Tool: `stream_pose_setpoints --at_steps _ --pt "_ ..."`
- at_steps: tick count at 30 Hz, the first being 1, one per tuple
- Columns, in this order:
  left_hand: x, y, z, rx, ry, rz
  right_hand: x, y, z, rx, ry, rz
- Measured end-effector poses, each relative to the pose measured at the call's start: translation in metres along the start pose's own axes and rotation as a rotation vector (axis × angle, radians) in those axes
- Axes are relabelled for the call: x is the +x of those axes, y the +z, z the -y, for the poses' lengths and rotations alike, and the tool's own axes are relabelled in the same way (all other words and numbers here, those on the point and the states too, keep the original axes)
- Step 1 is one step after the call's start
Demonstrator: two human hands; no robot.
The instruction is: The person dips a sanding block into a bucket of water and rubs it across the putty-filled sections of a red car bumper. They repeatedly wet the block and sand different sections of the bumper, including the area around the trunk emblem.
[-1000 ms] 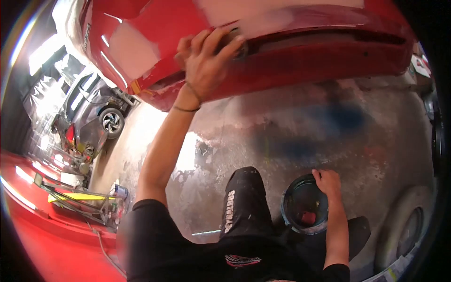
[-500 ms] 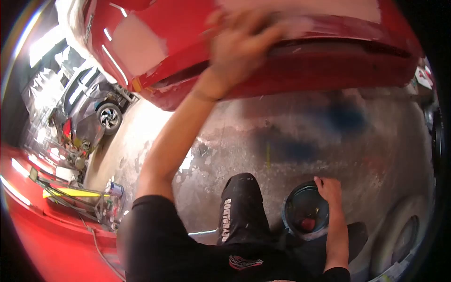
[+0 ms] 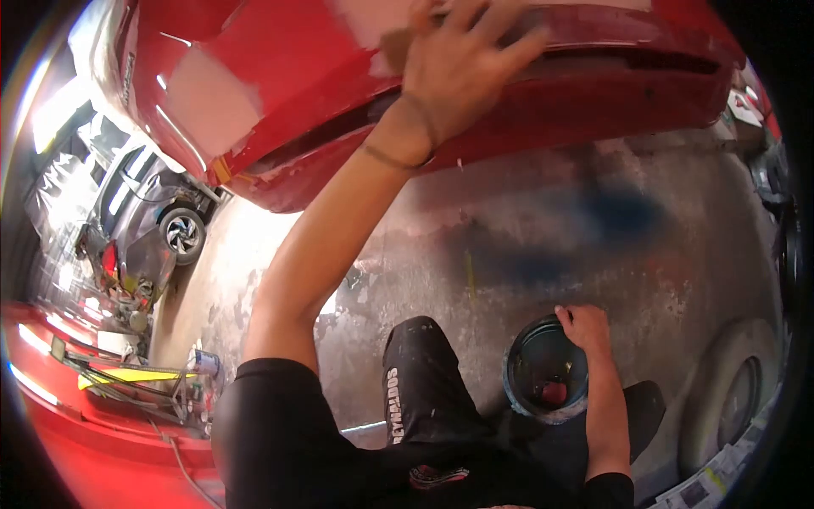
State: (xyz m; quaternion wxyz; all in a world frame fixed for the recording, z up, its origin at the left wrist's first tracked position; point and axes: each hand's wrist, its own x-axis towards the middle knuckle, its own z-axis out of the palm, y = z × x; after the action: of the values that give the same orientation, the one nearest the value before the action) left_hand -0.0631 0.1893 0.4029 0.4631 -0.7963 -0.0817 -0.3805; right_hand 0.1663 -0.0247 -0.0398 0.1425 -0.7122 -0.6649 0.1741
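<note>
Two bare hands are at work here, quite far from each other. The left hand (image 3: 462, 72) is up at the red car body (image 3: 543, 119), near the upper edge of its long dark recess (image 3: 627, 59). Its fingers are spread and somewhat blurred. A brownish piece (image 3: 394, 49) shows beside the palm, on the side away from the thumb, and seems to lie flat between hand and panel. Whether this grip really pinches it, I cannot tell, as the hand covers most of it.

The recess has its long axis crosswise, running from under the left forearm toward the right end of the car body. The left hand is clearly the nearer one to the brownish piece; the right hand (image 3: 587, 329) is well below it, to the right.

The right hand has its grip closed on the rim of a dark round bucket (image 3: 511, 377), with the thumb at the edge. The bucket is beside the bent leg (image 3: 428, 365), above the stained floor (image 3: 407, 263), and inside it a reddish piece (image 3: 554, 392) lies low.
</note>
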Motion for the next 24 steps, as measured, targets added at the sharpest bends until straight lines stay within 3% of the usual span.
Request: stream_pose_setpoints --at_steps 2,4,10,16,22,24 --pt "-0.03 0.0 0.003 -0.002 0.018 -0.091 -0.005 0.0 0.0 0.005 0.025 -0.007" --pt "-0.031 -0.008 0.0 0.059 0.007 -0.004 -0.008 -0.003 0.001 -0.004 0.012 -0.019" --pt "0.052 0.014 -0.022 0.033 0.036 0.048 -0.003 0.005 -0.007 0.006 -0.005 -0.003" --pt "0.012 0.006 -0.017 0.042 0.007 0.004 -0.01 -0.008 -0.004 0.065 0.0 -0.02" --pt "0.105 0.043 -0.052 0.066 0.034 0.052 -0.009 -0.002 -0.01 0.05 0.007 0.019" --pt "0.089 0.044 -0.049 0.077 0.026 0.037 -0.008 0.001 -0.015 0.087 0.015 -0.007"
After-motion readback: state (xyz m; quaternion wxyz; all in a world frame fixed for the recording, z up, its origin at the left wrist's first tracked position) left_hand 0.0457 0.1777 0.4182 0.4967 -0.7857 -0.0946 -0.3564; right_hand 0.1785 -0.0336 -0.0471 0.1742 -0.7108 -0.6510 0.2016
